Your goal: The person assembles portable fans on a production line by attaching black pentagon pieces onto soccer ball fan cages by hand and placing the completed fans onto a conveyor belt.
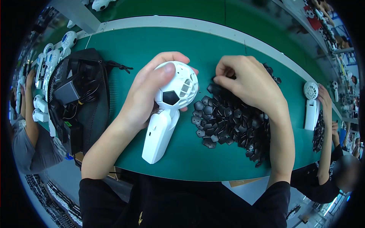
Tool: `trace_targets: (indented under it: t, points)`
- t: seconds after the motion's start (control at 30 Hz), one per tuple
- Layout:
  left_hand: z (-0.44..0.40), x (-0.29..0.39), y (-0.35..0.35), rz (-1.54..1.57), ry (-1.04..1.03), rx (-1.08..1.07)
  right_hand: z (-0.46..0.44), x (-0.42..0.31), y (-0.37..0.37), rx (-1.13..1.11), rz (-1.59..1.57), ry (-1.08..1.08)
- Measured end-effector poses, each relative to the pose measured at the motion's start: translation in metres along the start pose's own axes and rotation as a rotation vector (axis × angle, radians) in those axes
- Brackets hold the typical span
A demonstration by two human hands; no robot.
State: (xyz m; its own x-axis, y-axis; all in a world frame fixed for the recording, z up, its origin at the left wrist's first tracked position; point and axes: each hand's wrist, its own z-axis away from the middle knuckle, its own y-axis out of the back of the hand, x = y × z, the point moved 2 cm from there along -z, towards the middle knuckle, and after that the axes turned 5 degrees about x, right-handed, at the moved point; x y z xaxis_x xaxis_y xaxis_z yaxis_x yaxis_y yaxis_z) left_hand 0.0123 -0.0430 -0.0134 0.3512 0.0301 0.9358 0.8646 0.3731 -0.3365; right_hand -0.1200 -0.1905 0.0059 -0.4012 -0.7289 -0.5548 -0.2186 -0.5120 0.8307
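Observation:
My left hand (pixel 146 89) is wrapped around the round head of a white handheld fan (pixel 161 131), thumb on top. The head is shaped like a football, with one black pentagon (pixel 170 98) on it and open slots at its right side. Its handle points down towards me. My right hand (pixel 247 78) is over the far end of a pile of small black pentagon pieces (pixel 235 121). Its fingers are curled together in a pinch, and what lies between the fingertips is hidden.
On the green table (pixel 182 163), a black mesh bag (pixel 100 76) at left holds chargers and cables. Several white fans (pixel 53 57) lie beyond it. At right, a co-worker's hand (pixel 325 98) touches another white fan (pixel 311 108). A pale rail (pixel 171 21) borders the far edge.

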Motion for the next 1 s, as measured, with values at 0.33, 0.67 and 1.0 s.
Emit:
trace_targets:
  t: [0.33,0.67,1.0]
  points:
    - [0.004,-0.005,0.001,0.206,0.303,0.040,0.004,-0.045,-0.019,0.725,-0.261,0.748]
    - [0.003,-0.010,-0.002,0.379,0.363,-0.096,0.007,-0.046,-0.020,0.594,-0.358,0.605]
    - [0.005,-0.008,0.002,0.488,0.380,0.061,0.008,-0.048,-0.027,0.525,-0.243,0.759]
